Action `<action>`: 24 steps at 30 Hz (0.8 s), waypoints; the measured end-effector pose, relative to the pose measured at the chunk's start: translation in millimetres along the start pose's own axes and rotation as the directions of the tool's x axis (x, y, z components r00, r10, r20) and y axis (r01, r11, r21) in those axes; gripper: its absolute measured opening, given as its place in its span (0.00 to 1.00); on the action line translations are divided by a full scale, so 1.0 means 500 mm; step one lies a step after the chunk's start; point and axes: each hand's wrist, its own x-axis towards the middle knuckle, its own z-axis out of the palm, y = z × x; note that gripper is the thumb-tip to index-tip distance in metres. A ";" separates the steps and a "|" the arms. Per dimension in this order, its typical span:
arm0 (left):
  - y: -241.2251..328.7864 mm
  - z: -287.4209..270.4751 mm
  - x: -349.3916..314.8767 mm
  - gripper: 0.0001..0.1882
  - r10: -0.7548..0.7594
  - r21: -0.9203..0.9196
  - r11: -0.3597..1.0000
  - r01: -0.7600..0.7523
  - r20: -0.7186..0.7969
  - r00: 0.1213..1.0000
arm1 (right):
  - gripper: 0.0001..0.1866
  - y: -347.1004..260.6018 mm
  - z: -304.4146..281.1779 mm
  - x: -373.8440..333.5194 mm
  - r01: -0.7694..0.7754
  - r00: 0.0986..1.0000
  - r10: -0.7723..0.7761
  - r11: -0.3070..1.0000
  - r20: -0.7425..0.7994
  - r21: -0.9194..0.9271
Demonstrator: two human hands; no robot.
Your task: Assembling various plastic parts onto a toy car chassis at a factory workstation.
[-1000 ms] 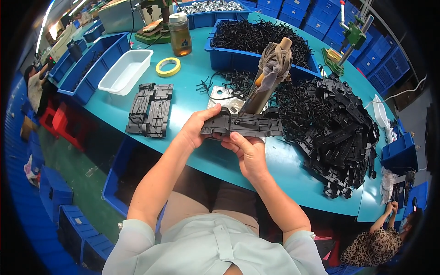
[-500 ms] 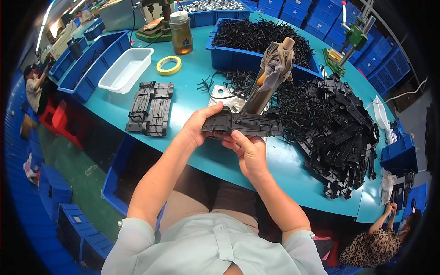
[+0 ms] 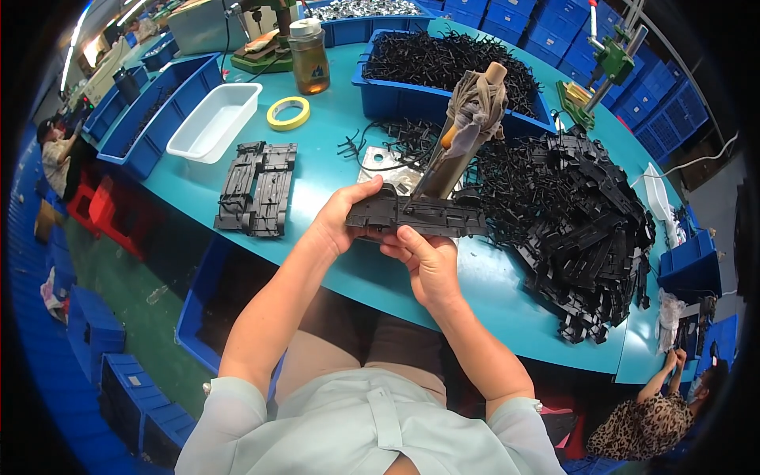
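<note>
A long black plastic toy-car chassis [image 3: 443,219] is held level between both hands, underside details facing up. My left hand [image 3: 347,212] closes on its left end, thumb on top. My right hand [image 3: 432,261] pinches its near edge around the middle, with the thumb in front and fingers beneath. Just beyond stands a slanted post-like tool wrapped in grey cloth [image 3: 477,103]; its thin lower tip comes down to the chassis, though actual contact is hard to make out. Behind the chassis lies a silvery metal plate [image 3: 388,161]. Two similar chassis [image 3: 257,190] rest side by side on the left.
A heap of black chassis [image 3: 586,229] covers the table's right side, beside loose black strips [image 3: 507,178]. Farther back are a blue bin of black strips [image 3: 412,99], yellow tape [image 3: 288,113], a bottle [image 3: 309,59] and a white tray [image 3: 214,123]. Another person [image 3: 645,423] works at lower right.
</note>
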 end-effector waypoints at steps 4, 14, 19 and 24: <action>0.000 -0.002 0.001 0.21 -0.006 -0.013 1.000 0.006 0.006 1.000 | 0.12 0.001 0.000 0.001 0.006 1.000 -0.006 1.000 0.006 -0.002; -0.009 -0.010 0.010 0.25 0.015 -0.007 1.000 -0.015 -0.010 1.000 | 0.12 0.003 -0.003 0.003 0.015 1.000 -0.015 1.000 0.006 -0.002; -0.010 -0.001 0.007 0.24 0.058 -0.068 0.996 -0.058 -0.004 0.998 | 0.13 0.005 -0.015 0.003 -0.007 1.000 0.007 1.000 0.016 0.006; -0.016 -0.015 0.010 0.23 0.038 -0.039 0.998 -0.039 -0.013 0.999 | 0.16 0.010 -0.022 -0.005 -0.034 0.999 0.034 0.999 0.025 0.012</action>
